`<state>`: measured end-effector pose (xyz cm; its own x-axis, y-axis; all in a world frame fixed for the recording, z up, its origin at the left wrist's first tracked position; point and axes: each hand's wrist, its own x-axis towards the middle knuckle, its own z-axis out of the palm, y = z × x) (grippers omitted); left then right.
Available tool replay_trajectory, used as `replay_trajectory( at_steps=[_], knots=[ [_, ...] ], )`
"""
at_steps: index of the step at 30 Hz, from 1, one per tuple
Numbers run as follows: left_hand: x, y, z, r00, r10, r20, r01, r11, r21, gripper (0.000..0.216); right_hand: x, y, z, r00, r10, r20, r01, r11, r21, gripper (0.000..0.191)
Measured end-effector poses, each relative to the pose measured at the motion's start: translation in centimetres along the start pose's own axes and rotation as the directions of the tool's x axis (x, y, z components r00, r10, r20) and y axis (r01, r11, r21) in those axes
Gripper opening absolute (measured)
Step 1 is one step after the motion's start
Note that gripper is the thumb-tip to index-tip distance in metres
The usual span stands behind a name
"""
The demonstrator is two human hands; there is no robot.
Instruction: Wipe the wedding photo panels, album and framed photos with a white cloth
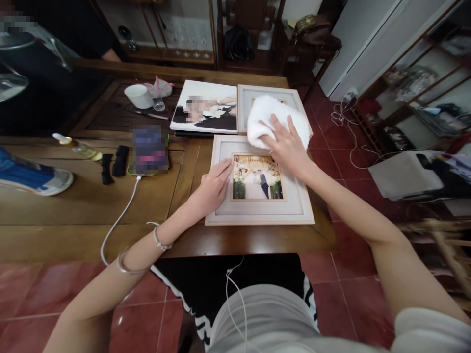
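Note:
A light wooden picture frame (257,212) with a wedding photo behind its wide mat lies flat at the table's near edge. On its left side rests my left hand (216,186), fingers stretched out flat over the border. My right hand (289,147) grips a folded white towel (263,117), its fingers spread over the cloth. The towel sits at the frame's upper right and covers much of a second similar frame (245,105) behind. Left of that frame lies a white-edged photo panel (204,93).
Left on the wooden table (184,240) are a charging phone (149,149), black strips (120,161), a dropper bottle (83,148), a blue-and-white container (33,171), a white cup (139,96) and a pen (152,115). A person in dark clothes (77,29) is across the table.

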<state>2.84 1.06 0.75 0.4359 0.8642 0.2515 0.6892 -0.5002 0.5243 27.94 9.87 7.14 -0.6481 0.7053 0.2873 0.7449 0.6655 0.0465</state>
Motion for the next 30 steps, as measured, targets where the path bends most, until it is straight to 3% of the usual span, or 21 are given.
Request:
replay_trajectory(
  at_steps=[2, 7, 14, 19, 22, 25, 30],
  knots=[
    [0.0, 0.0, -0.1, 1.000, 0.001, 0.002, -0.001, 1.000, -0.005, 0.050, 0.9, 0.3, 0.5, 1.000, -0.022, 0.010, 0.022, 1.000, -0.015, 0.059],
    [0.0, -0.1, 0.0, 1.000, -0.004, -0.003, 0.004, 1.000, -0.022, 0.050, -0.5, -2.7, 0.8, 0.965, -0.131, 0.228, 0.126, 0.991, 0.036, 0.055],
    [0.0, 0.3, 0.1, 1.000, -0.028, -0.011, 0.028, 0.999, 0.020, 0.050, -6.6, -9.1, -5.1, 0.838, -0.312, 0.447, 0.264, 0.950, 0.168, 0.047],
    [-0.1, 0.4, 0.1, 0.999, -0.032, -0.018, 0.032, 0.999, 0.014, 0.051, -9.6, -11.6, -8.1, 0.775, -0.437, 0.457, 0.300, 0.890, 0.342, 0.053],
    [-0.1, 0.3, 0.2, 0.999, -0.036, -0.010, 0.036, 0.999, 0.005, 0.051, -10.0, -12.2, -7.6, 0.789, -0.411, 0.457, 0.258, 0.896, 0.361, 0.054],
    [0.0, 0.2, 0.1, 1.000, -0.027, 0.002, 0.027, 1.000, 0.013, 0.052, -9.3, -11.4, -5.6, 0.850, -0.323, 0.417, 0.196, 0.927, 0.318, 0.054],
    [0.0, 0.2, 0.0, 1.000, -0.012, 0.002, 0.012, 1.000, 0.022, 0.052, -6.1, -6.1, -1.6, 0.973, -0.057, 0.226, 0.024, 0.989, 0.146, 0.060]
  ],
)
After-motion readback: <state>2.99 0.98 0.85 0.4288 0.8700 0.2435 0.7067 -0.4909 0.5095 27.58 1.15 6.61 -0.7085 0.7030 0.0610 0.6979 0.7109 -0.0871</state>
